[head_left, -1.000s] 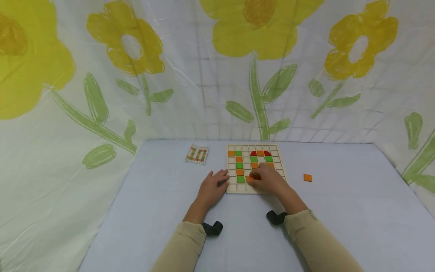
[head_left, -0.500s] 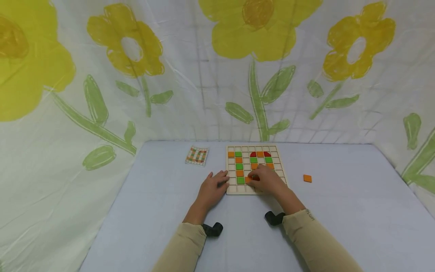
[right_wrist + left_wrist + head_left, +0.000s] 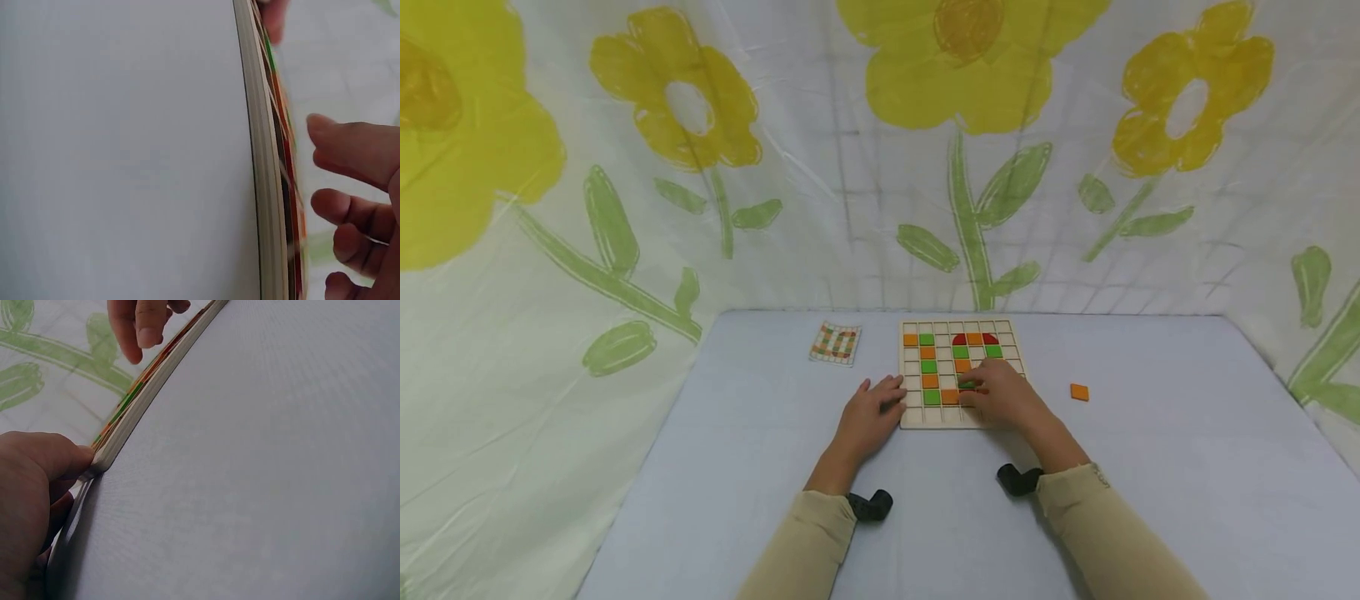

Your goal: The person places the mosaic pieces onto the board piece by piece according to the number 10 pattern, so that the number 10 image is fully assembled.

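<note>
A wooden grid board (image 3: 943,354) lies on the table, with orange, green and red tiles in its cells. My left hand (image 3: 868,415) rests at the board's left edge; in the left wrist view its thumb (image 3: 65,456) touches the near corner. Just over the lower right part of the board is my right hand (image 3: 1002,393), covering some cells. Its fingers are apart and hold nothing in the right wrist view. Beside its fingertips, an orange tile (image 3: 950,397) sits to the right of a green tile (image 3: 932,397) in a low row.
One loose orange tile (image 3: 1079,392) lies on the table right of the board. A small pattern card (image 3: 835,344) with coloured squares is at the back left. Behind the table hangs a white cloth (image 3: 820,250) printed with yellow flowers.
My right hand has let go of the orange tile in the low row and shifted slightly right, so that tile now shows fully. The left hand stays put.
</note>
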A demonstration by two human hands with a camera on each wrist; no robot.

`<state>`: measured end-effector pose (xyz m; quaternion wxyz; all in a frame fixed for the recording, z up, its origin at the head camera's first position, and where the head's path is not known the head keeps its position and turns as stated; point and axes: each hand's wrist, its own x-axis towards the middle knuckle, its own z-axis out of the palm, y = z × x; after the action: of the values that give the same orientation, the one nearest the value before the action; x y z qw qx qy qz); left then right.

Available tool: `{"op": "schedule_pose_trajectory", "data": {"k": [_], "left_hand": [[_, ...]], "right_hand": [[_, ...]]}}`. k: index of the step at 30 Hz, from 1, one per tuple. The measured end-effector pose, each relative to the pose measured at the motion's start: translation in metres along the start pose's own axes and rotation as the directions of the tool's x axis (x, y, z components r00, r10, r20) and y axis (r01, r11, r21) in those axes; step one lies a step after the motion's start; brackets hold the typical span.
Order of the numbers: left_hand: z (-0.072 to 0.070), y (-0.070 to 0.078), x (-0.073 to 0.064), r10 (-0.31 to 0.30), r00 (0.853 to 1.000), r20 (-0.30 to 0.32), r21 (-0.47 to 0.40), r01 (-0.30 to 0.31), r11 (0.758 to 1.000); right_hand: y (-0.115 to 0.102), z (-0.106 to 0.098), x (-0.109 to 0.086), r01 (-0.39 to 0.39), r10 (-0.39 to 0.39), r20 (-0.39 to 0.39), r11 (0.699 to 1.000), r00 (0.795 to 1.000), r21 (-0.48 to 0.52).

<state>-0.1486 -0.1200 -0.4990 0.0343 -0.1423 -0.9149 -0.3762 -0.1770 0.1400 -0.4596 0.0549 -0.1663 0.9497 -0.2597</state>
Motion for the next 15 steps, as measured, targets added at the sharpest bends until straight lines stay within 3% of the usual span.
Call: {"op": "schedule_pose_trajectory", "data": {"k": [5,9,15], "left_hand": [[-0.001,0.002,0.0,0.02,1.0,0.005,0.011,-0.02,1.0],[-0.003,0.003,0.001,0.022,1.0,-0.001,0.018,-0.022,1.0],[-0.003,0.003,0.0,-0.01,1.0,0.009,0.001,0.01,1.0]], "right_hand": [[0.033,-0.026,-0.021,-0.066,0.068,-0.083,0.997,0.994,0.029],[0.061,-0.047,-0.041,-0.156,0.163,-0.137,0.986,0.977,0.057],[0.097,-0.064,-0.068,-0.303,0.305,-0.099,0.952,0.947,0.038]]}}
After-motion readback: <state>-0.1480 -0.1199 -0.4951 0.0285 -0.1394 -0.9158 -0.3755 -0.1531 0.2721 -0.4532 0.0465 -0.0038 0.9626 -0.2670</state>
